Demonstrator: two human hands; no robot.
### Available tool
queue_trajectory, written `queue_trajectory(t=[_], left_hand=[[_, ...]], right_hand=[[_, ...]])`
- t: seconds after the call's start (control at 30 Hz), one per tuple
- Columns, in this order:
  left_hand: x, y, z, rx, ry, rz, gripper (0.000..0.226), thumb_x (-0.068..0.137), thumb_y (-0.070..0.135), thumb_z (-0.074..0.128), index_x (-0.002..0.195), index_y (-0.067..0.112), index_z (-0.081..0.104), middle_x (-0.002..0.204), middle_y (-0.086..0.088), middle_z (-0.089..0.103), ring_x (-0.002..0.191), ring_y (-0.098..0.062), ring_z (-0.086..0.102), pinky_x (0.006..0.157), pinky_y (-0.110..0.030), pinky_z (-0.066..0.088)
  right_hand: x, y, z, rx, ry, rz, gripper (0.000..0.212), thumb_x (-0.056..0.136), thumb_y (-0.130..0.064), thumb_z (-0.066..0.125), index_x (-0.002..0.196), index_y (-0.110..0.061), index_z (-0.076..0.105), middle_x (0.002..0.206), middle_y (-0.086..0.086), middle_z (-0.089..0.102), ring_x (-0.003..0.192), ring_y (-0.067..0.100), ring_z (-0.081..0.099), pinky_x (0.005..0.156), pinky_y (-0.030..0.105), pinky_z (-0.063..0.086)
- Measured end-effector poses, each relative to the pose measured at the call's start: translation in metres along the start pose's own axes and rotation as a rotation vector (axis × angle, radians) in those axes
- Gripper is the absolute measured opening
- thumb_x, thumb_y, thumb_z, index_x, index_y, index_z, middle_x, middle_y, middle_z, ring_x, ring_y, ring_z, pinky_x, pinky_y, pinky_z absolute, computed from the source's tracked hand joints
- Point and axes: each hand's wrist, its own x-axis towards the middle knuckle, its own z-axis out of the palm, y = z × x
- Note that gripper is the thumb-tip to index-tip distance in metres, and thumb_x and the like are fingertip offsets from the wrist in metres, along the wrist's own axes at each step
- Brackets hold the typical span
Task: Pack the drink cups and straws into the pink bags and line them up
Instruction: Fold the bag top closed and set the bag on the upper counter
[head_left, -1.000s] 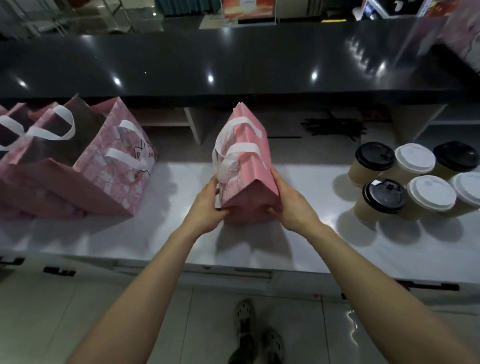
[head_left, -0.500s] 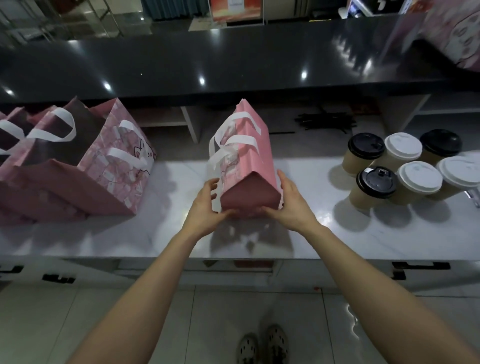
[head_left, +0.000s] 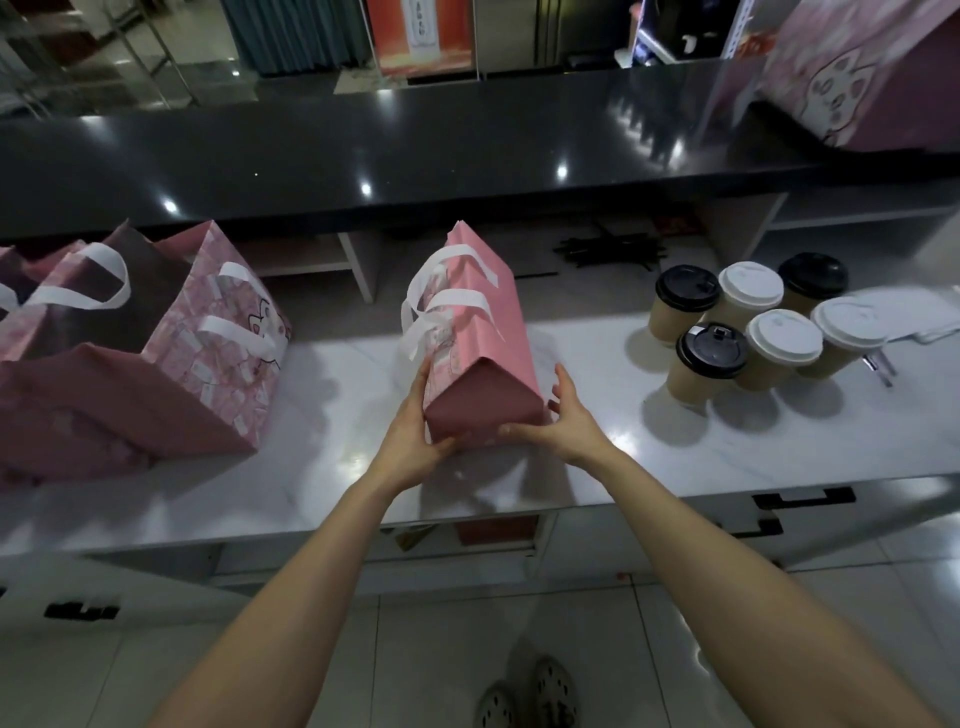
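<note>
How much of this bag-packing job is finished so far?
Done: opened pink bags stand at the left. In hand: both hands, left hand and right hand, steady a folded pink bag. Left: six lidded cups and dark straws remain unpacked.

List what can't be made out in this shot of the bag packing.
- Contents of the pink bag, head view: its closed top hides them.
- Straws, head view: a dark, small pile under the shelf; no count possible.
- Left bags, head view: cut off by the frame's edge.
- Cup contents: lids cover them.
</note>
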Motion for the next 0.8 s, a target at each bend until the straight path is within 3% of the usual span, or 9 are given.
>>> queue_trajectory(t=[0.1,0.23,0.37,0.43,0.5,0.57,0.67,0.73,0.8], left_hand=[[0.001,0.005,-0.006,0.021,-0.011,0.002,0.133,0.076,0.06,0.092,0.168,0.059,-0.004,0.169,0.014,0.04,0.146,-0.014,0.052,0.118,-0.038,0.048],[0.004,0.005,-0.01,0.11,-0.021,0.05,0.119,0.094,0.023,0.086,0.167,0.061,0.0,0.17,0.0,0.043,0.149,-0.024,0.051,0.122,-0.049,0.046],[-0.005,-0.003,-0.014,0.08,-0.032,0.045,0.117,0.092,0.027,0.087,0.154,0.078,0.003,0.167,0.006,0.044,0.142,-0.017,0.06,0.116,-0.041,0.052],[-0.006,0.002,-0.015,0.035,-0.024,0.026,0.119,0.085,0.039,0.092,0.157,0.075,0.005,0.164,0.014,0.043,0.144,-0.012,0.055,0.116,-0.033,0.049],[-0.004,0.006,-0.015,0.008,-0.045,0.023,0.122,0.078,0.053,0.09,0.158,0.075,-0.001,0.159,0.029,0.039,0.144,-0.008,0.052,0.115,-0.03,0.046],[-0.002,0.007,-0.014,0.043,-0.065,0.04,0.124,0.081,0.053,0.086,0.16,0.072,-0.008,0.162,0.023,0.042,0.141,-0.01,0.056,0.113,-0.029,0.048],[0.003,0.011,-0.013,0.101,-0.05,0.063,0.126,0.093,0.025,0.084,0.162,0.067,-0.013,0.161,0.002,0.051,0.137,-0.022,0.062,0.106,-0.035,0.054],[0.005,0.021,-0.017,0.111,-0.03,0.1,0.126,0.095,0.021,0.084,0.162,0.067,-0.012,0.161,0.0,0.051,0.135,-0.022,0.062,0.106,-0.038,0.056],[0.011,0.04,-0.021,0.125,-0.012,0.156,0.126,0.095,0.019,0.084,0.163,0.067,-0.011,0.162,0.0,0.051,0.138,-0.023,0.061,0.109,-0.044,0.056]], right_hand=[[-0.002,-0.001,0.003,-0.008,-0.054,0.025,0.161,0.063,-0.052,0.104,0.173,-0.028,-0.011,0.176,0.002,0.03,0.153,0.018,0.041,0.113,0.031,0.042],[-0.003,0.002,0.008,-0.011,-0.108,0.024,0.159,0.06,-0.05,0.105,0.173,-0.027,-0.005,0.166,0.001,0.046,0.147,0.018,0.05,0.108,0.029,0.045],[-0.008,0.003,0.005,0.077,-0.048,0.04,0.164,0.056,-0.054,0.106,0.173,-0.031,-0.006,0.179,0.006,0.019,0.162,0.026,0.03,0.126,0.047,0.038],[-0.009,0.002,0.007,0.03,-0.036,-0.002,0.168,0.052,-0.058,0.105,0.171,-0.039,-0.012,0.169,-0.006,0.032,0.155,0.015,0.04,0.121,0.038,0.044],[-0.007,-0.001,0.01,-0.035,-0.037,-0.07,0.163,0.058,-0.053,0.105,0.168,-0.048,-0.016,0.139,-0.026,0.047,0.125,-0.008,0.06,0.1,0.016,0.052],[-0.006,-0.007,0.013,-0.12,-0.018,-0.142,0.146,0.072,-0.043,0.099,0.166,-0.056,-0.013,0.129,-0.024,0.055,0.114,0.003,0.068,0.09,0.019,0.053],[-0.009,-0.02,0.011,-0.195,0.057,-0.269,0.12,0.084,-0.03,0.084,0.162,-0.067,0.0,0.136,-0.013,0.061,0.118,0.02,0.065,0.084,0.02,0.05],[-0.015,-0.029,0.004,-0.21,0.082,-0.323,0.12,0.082,-0.027,0.085,0.161,-0.069,0.005,0.141,-0.012,0.061,0.12,0.02,0.064,0.085,0.019,0.05],[-0.023,-0.043,-0.007,-0.225,0.113,-0.363,0.124,0.08,-0.028,0.089,0.161,-0.069,0.004,0.141,-0.007,0.062,0.12,0.022,0.065,0.09,0.03,0.055]])
